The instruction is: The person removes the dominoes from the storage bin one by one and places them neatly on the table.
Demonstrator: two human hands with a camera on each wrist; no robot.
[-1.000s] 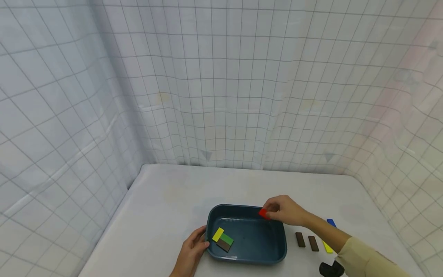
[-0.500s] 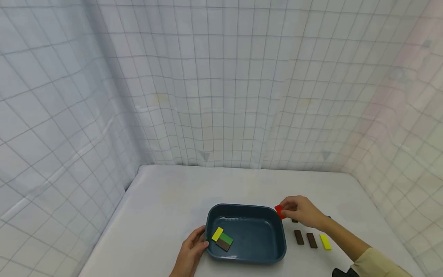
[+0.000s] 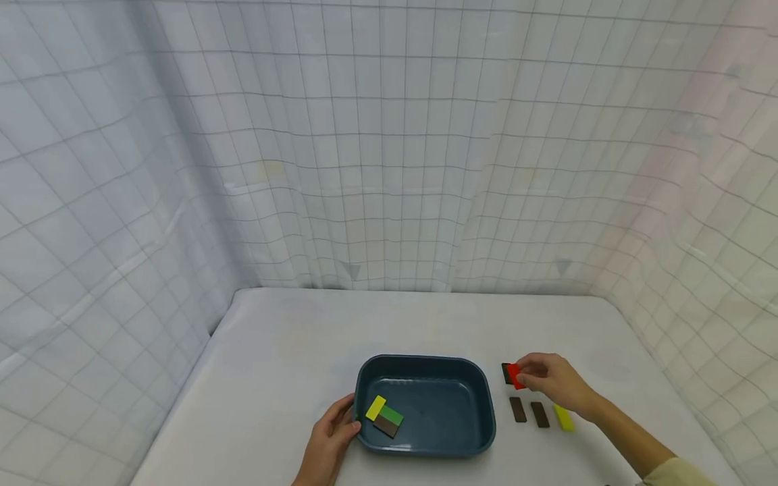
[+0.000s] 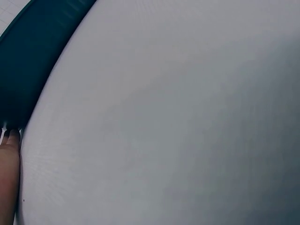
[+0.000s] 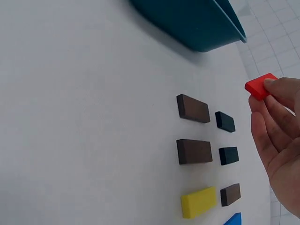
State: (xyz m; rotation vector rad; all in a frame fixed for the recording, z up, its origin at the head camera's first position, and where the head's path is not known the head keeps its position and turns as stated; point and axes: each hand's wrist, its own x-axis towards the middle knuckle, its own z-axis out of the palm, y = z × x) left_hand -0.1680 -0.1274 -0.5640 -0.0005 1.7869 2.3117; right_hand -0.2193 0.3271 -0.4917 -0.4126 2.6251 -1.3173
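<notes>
My right hand (image 3: 558,385) pinches a red block (image 5: 258,86) between thumb and fingers, held above the table to the right of the dark blue tub (image 3: 440,418). In the head view the red block overlaps a dark block (image 3: 506,373). My left hand (image 3: 327,442) grips the tub's left side, thumb at the rim and fingers along the outer wall. Inside the tub's left end lie a yellow block (image 3: 375,408), a green block (image 3: 392,415) and a brown block (image 3: 385,426), close together.
Right of the tub, two brown blocks (image 5: 193,108) and a yellow block (image 5: 198,202) lie in a row. Beyond them are two dark blocks (image 5: 225,122), a smaller brown block (image 5: 230,194) and a blue block (image 5: 233,219). A gridded white curtain (image 3: 389,169) surrounds the table.
My right hand has moved from over the tub's right end out to the right, above the loose blocks, with the red block still pinched. My left hand stays on the tub.
</notes>
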